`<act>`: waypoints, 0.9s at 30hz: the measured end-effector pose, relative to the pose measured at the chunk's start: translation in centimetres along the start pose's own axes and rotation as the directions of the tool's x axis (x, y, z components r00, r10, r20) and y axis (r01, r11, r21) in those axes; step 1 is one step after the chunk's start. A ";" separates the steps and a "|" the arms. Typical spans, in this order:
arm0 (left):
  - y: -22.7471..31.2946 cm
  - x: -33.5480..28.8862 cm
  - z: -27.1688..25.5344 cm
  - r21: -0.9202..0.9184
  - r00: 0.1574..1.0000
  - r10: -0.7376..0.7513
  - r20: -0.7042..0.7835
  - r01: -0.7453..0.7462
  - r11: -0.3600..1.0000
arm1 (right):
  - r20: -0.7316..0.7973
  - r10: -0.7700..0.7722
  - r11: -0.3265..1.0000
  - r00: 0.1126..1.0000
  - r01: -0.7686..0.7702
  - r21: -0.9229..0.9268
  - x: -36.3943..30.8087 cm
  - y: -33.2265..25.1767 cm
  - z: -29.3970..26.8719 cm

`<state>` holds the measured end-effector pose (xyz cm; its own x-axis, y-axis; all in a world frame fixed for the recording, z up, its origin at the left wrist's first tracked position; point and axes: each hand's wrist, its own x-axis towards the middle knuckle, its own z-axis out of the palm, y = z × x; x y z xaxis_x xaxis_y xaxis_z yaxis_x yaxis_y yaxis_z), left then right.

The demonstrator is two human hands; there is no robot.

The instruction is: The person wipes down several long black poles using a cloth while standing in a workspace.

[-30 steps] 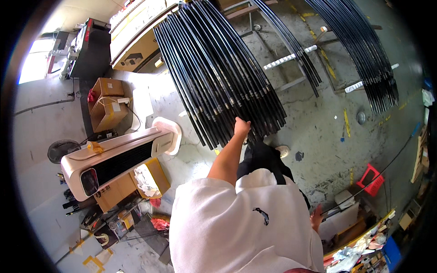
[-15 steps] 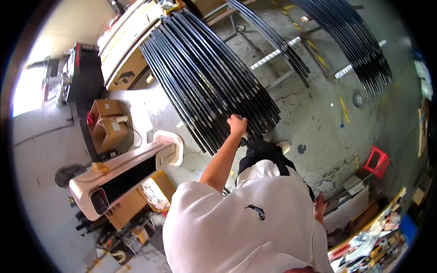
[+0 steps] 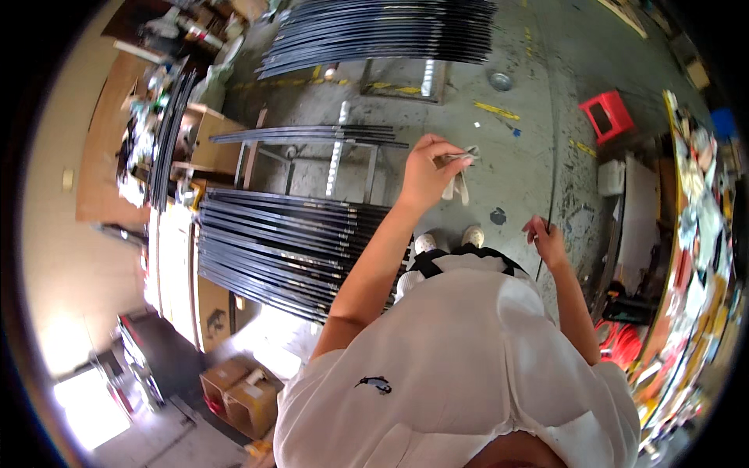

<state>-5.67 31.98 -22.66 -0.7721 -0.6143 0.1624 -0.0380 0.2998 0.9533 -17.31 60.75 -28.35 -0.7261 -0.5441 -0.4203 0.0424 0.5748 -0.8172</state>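
Note:
My left hand (image 3: 427, 173) is raised over the floor in front of me, fingers pinched on a small crumpled whitish cloth (image 3: 459, 184). The cloth hangs down from the fingertips. Lower and to the right, my right hand (image 3: 547, 240) hovers above the floor with loosely bent fingers, apparently apart and holding nothing. Beside my left forearm lies a wide row of long black rods (image 3: 289, 242), side by side, with lighter marks near their right part. My left forearm covers some of their ends.
Further off, a few more rods (image 3: 312, 136) lie across a metal stand (image 3: 370, 175), and another dense row of rods (image 3: 382, 35) lies beyond. A red plastic stool (image 3: 607, 117) stands at the right. Along the right edge runs a cluttered shelf (image 3: 677, 257). Cardboard boxes (image 3: 242, 394) sit lower left.
My view has swung to the right. My left hand has come off the black rods and now holds up the cloth over the floor. My right hand has moved up and forward from my side.

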 end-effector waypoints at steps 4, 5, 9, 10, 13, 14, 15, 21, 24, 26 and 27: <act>2.0 1.8 1.2 0.118 0.978 0.210 0.006 -0.209 0.971 | -0.002 0.013 1.000 1.000 -0.013 -0.017 -1.0 -1.8 -1.4; 2.7 2.1 0.8 0.126 0.991 0.130 0.034 -0.133 0.983 | 0.005 0.007 1.000 1.000 -0.007 -0.021 -1.4 -1.3 -1.7; 4.9 4.5 -0.3 0.143 0.995 -0.017 0.097 0.003 0.990 | -0.031 0.037 0.998 0.999 -0.038 -0.056 -3.5 -0.5 -2.7; 5.5 5.3 -0.7 0.175 0.994 -0.069 0.088 0.053 0.983 | -0.040 0.039 0.997 0.998 -0.041 -0.060 -3.8 0.2 -2.9; 5.3 8.1 -1.7 0.143 0.991 0.054 0.122 -0.071 0.987 | -0.065 0.046 0.994 0.997 -0.052 -0.093 -5.4 1.4 -3.0; 6.6 8.7 -1.9 0.212 0.983 0.078 0.168 -0.113 0.971 | -0.077 0.051 0.993 0.996 -0.059 -0.105 -5.9 1.7 -3.1; 6.8 9.7 -2.5 0.238 0.986 0.034 0.164 -0.073 0.969 | -0.088 0.060 0.992 0.994 -0.070 -0.108 -6.4 1.9 -3.0; 8.9 14.6 -5.3 0.422 0.981 0.077 0.180 -0.148 0.895 | -0.089 0.073 0.972 0.993 -0.091 -0.215 -9.2 5.4 -2.2; 11.5 16.4 -5.8 0.395 0.937 0.339 0.082 -0.343 0.852 | -0.076 0.140 0.958 0.987 -0.154 -0.243 -10.1 5.9 -1.9; 14.0 17.3 -6.0 0.603 0.908 0.419 0.029 -0.350 0.717 | -0.079 0.148 0.949 0.986 -0.164 -0.270 -10.4 6.7 -1.5; 14.9 17.7 -6.0 0.632 0.885 0.466 0.014 -0.369 0.681 | -0.085 0.167 0.939 0.982 -0.185 -0.291 -10.6 7.2 -1.3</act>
<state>-16.12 21.15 -4.07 -0.7098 -0.3937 0.5841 -0.1422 0.8922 0.4286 -10.25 71.46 -29.30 -0.7647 -0.3861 -0.5159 -0.0256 0.8182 -0.5743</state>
